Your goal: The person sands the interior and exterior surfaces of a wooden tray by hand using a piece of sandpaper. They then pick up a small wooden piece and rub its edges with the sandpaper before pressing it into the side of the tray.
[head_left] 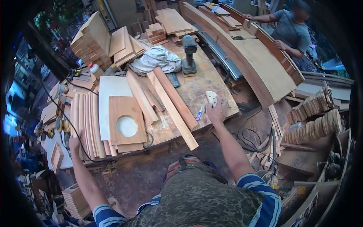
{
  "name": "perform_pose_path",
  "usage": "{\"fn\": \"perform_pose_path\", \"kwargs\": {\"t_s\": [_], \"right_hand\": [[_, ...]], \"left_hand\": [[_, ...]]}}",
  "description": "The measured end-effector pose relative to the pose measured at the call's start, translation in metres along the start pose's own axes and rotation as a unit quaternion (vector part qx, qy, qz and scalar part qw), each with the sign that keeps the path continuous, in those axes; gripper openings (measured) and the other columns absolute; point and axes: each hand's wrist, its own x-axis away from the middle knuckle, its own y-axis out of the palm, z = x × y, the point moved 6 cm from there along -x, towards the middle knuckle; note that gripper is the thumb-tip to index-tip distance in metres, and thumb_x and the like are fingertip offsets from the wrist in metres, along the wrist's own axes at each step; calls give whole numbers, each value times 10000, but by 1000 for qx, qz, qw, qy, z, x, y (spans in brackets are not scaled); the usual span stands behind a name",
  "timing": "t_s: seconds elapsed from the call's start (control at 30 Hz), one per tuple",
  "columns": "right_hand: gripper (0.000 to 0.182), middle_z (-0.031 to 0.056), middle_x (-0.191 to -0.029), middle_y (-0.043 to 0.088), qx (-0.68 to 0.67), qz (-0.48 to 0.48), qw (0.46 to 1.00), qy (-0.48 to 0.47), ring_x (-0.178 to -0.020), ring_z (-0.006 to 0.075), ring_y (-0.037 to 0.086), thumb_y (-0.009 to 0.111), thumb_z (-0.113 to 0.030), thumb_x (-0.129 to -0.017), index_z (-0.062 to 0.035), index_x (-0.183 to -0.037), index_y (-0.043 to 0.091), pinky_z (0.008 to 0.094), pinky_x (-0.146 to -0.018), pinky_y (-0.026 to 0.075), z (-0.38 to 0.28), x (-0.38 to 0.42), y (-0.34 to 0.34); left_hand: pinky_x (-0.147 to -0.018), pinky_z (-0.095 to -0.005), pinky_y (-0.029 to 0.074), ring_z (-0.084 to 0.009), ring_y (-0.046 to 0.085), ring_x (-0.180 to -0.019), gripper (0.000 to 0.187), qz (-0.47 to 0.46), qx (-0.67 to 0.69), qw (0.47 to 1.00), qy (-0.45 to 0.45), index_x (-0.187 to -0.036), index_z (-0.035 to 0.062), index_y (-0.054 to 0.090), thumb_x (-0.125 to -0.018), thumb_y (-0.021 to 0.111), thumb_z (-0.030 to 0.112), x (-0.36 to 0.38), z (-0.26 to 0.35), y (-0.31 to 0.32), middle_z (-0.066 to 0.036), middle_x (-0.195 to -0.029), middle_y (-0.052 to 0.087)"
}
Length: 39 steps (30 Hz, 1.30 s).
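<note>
My right hand (217,109) rests on the near right corner of the workbench (204,85) and holds a small white sanding pad (211,97). A small blue and red tube (199,113) lies just to its left. My left hand (75,141) grips the near ends of several curved wooden slats (86,123) stacked on edge at the bench's left end. Beside them lies a square board with a round hole (126,120), on top of a white panel (109,90).
Long wooden strips (172,104) cross the bench diagonally. A cordless drill (189,55) stands by a grey cloth (157,59). Board stacks (94,39) sit at the back left. Another person (291,32) holds a long curved panel (257,64). Round wooden discs (314,117) and cables lie right.
</note>
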Motion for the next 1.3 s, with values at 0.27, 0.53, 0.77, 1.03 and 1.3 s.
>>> {"fn": "perform_pose_path", "kwargs": {"t_s": [0.27,0.53,0.77,1.03,1.3], "right_hand": [[503,159,-1224,502,-17,-9,1000,11,-1193,386,517,707,-243,-799,-93,-1266,596,537,-957,478,2,0,1],[503,152,-1232,502,-42,-31,998,31,-1210,375,513,709,-247,-813,-94,-1280,600,529,-971,474,2,-1,0],[489,140,-1220,508,-36,-34,998,33,-1199,364,521,703,-223,-802,-90,-1266,627,525,-936,499,2,-1,1],[473,138,-1227,503,-26,-12,1000,9,-1191,361,520,700,-229,-803,-103,-1252,629,542,-927,488,1,0,3],[470,142,-1248,507,-30,-40,998,36,-1210,368,518,705,-239,-817,-122,-1265,624,541,-949,478,4,-1,4]], "left_hand": [[-1007,-416,508,-364,676,-1159,897,-7,31,999,13,-1352,-115,609,-850,764,611,0,5,0,-272,-1272,688],[-982,-427,521,-381,677,-1159,962,23,-43,999,-15,-1345,-150,593,-824,772,638,1,6,-4,-299,-1267,680],[-994,-417,519,-372,683,-1155,923,-6,19,1000,16,-1346,-132,603,-836,771,619,5,11,-3,-286,-1257,692],[-1089,-447,454,-422,617,-1273,1018,-5,-18,1000,-16,-1377,-111,592,-791,751,706,-15,-19,3,-318,-1330,648],[-1044,-437,485,-387,663,-1201,884,4,4,1000,-2,-1335,-85,639,-838,751,637,9,11,-2,-275,-1271,695]]}}
